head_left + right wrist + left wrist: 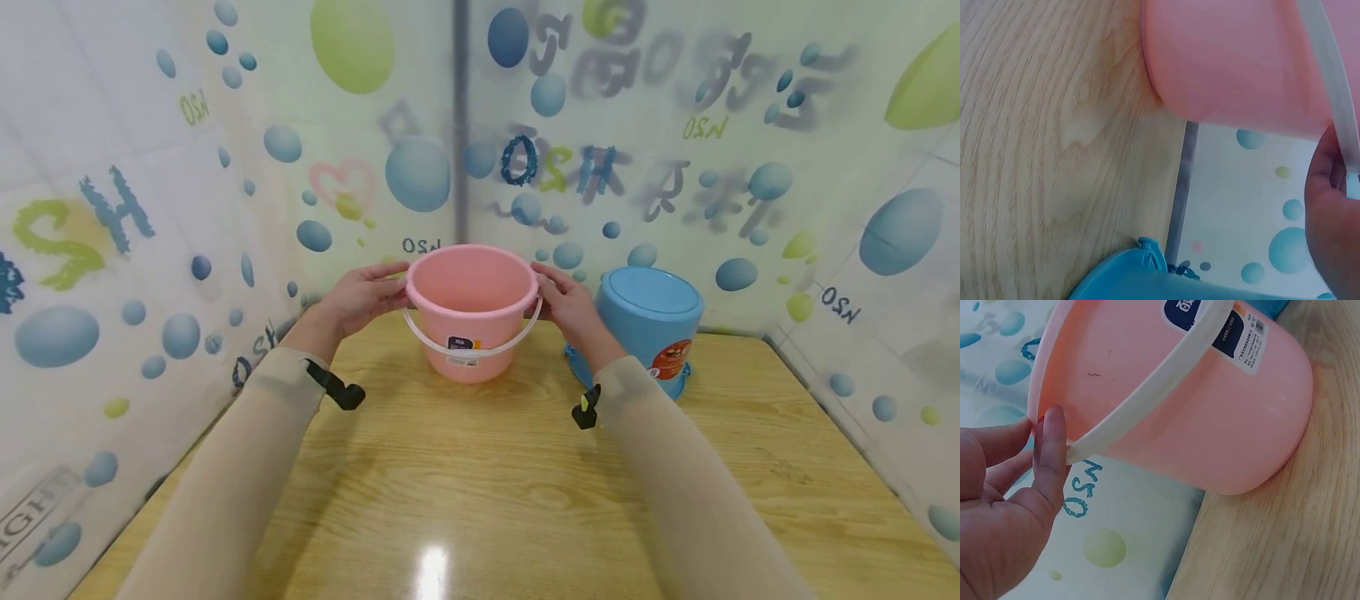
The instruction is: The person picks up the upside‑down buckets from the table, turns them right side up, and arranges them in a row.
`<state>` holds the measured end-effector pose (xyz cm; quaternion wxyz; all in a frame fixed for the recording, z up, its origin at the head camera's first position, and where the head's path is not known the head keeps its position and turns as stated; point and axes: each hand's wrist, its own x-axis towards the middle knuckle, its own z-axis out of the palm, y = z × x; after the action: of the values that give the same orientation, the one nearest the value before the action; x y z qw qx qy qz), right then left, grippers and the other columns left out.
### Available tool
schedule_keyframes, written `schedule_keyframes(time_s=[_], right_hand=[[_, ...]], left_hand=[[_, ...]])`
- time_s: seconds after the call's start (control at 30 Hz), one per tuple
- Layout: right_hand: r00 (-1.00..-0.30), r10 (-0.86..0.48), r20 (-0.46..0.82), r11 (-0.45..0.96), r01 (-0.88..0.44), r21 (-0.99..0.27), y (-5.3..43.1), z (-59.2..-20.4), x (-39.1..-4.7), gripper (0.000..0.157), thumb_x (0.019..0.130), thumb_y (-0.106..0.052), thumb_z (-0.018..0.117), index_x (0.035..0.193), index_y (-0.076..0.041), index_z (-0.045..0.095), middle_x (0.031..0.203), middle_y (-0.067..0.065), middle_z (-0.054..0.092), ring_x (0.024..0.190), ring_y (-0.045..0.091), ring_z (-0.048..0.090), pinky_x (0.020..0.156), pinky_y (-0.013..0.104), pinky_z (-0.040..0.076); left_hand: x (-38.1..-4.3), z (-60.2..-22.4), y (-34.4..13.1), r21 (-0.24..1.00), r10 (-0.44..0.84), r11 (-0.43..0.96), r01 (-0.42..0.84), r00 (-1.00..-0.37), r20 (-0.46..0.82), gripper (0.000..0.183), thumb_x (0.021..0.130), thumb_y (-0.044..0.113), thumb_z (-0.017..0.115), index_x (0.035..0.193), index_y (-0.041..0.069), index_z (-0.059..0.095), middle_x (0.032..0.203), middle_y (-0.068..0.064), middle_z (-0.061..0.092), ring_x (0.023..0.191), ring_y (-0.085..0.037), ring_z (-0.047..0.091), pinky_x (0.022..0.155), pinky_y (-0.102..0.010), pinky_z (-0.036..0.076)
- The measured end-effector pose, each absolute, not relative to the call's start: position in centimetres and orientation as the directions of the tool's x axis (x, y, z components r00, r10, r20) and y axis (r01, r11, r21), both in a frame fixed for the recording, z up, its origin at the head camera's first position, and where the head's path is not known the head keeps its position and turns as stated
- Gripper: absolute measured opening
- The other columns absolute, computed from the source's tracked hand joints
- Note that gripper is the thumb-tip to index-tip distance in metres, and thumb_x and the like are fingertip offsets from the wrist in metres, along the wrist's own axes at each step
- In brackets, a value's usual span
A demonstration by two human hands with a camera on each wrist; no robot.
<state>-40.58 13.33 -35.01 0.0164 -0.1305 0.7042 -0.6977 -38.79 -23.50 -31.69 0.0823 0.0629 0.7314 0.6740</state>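
Upright at the far edge of the table stands a pink bucket (pixel 471 333), its white handle (pixel 480 353) hanging across the front below the rim. My left hand (pixel 367 297) holds the bucket's left side at the rim; the left wrist view shows thumb and fingers about the rim beside the handle's end. On the opposite side my right hand (pixel 567 304) grips the rim, its fingers partly hidden behind the bucket. In the right wrist view, curled fingers of the right hand (pixel 1338 212) lie under the rim, close to the handle.
An upside-down blue bucket (pixel 651 312) with a red label stands just right of the right hand. The wooden table (pixel 450 450) spreads out in front. A patterned curtain (pixel 337 125) encloses the back and both sides.
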Motion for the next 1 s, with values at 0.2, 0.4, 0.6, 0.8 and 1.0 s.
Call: schedule_keyframes(time_s=[0.2, 0.4, 0.6, 0.8, 1.0], right_hand=[[-0.976, -0.163, 0.146, 0.035, -0.154, -0.987, 12.9, -35.0, -40.5, 0.052, 0.118, -0.034, 0.050, 0.168, -0.020, 0.048, 0.099, -0.007, 0.071, 0.081, 0.008, 0.074, 0.093, 0.035, 0.065], [-0.978, -0.136, 0.158, 0.047, -0.166, -0.985, 12.8, -35.1, -40.6, 0.051, 0.118, -0.037, 0.050, 0.167, -0.022, 0.051, 0.104, -0.004, 0.071, 0.083, 0.011, 0.075, 0.096, 0.040, 0.064], [-0.975, -0.117, 0.191, 0.122, -0.205, -0.971, 12.5, -35.5, -40.5, 0.054, 0.118, -0.042, 0.048, 0.167, -0.021, 0.049, 0.117, 0.006, 0.072, 0.093, 0.019, 0.075, 0.093, 0.033, 0.066], [-0.951, -0.084, 0.298, 0.290, -0.310, -0.906, 12.5, -35.8, -40.2, 0.055, 0.119, -0.041, 0.047, 0.168, -0.015, 0.048, 0.138, 0.018, 0.068, 0.122, 0.038, 0.071, 0.101, 0.046, 0.064], [-0.929, -0.068, 0.364, 0.416, -0.358, -0.836, 12.4, -35.3, -38.7, 0.056, 0.119, -0.036, 0.049, 0.168, -0.010, 0.046, 0.151, 0.021, 0.063, 0.132, 0.039, 0.063, 0.107, 0.054, 0.056]], left_hand=[[-38.9, -31.7, -23.4, 0.996, 0.186, 0.080, -0.042, -0.981, -0.057, 0.051, 0.115, 0.023, 0.060, 0.164, 0.015, 0.053, 0.152, -0.016, 0.066, 0.110, -0.010, 0.076, 0.100, -0.025, 0.063], [-39.0, -31.6, -23.5, 0.994, 0.181, 0.098, -0.041, -0.982, -0.058, 0.053, 0.113, 0.027, 0.063, 0.164, 0.016, 0.053, 0.146, -0.011, 0.070, 0.110, -0.012, 0.073, 0.095, -0.022, 0.063], [-38.8, -31.5, -23.5, 0.977, 0.158, 0.210, -0.031, -0.985, -0.065, 0.053, 0.114, 0.034, 0.061, 0.164, 0.021, 0.053, 0.118, 0.005, 0.073, 0.105, -0.018, 0.066, 0.091, -0.024, 0.058], [-38.1, -31.2, -23.2, 0.958, 0.135, 0.286, -0.010, -0.990, -0.051, 0.055, 0.115, 0.038, 0.058, 0.166, 0.021, 0.051, 0.120, 0.007, 0.069, 0.102, -0.016, 0.065, 0.082, -0.022, 0.053], [-37.5, -30.9, -23.1, 0.956, 0.096, 0.293, 0.015, -0.995, -0.013, 0.059, 0.115, 0.040, 0.056, 0.169, 0.018, 0.046, 0.156, -0.009, 0.058, 0.123, -0.026, 0.062, 0.084, -0.021, 0.052]])
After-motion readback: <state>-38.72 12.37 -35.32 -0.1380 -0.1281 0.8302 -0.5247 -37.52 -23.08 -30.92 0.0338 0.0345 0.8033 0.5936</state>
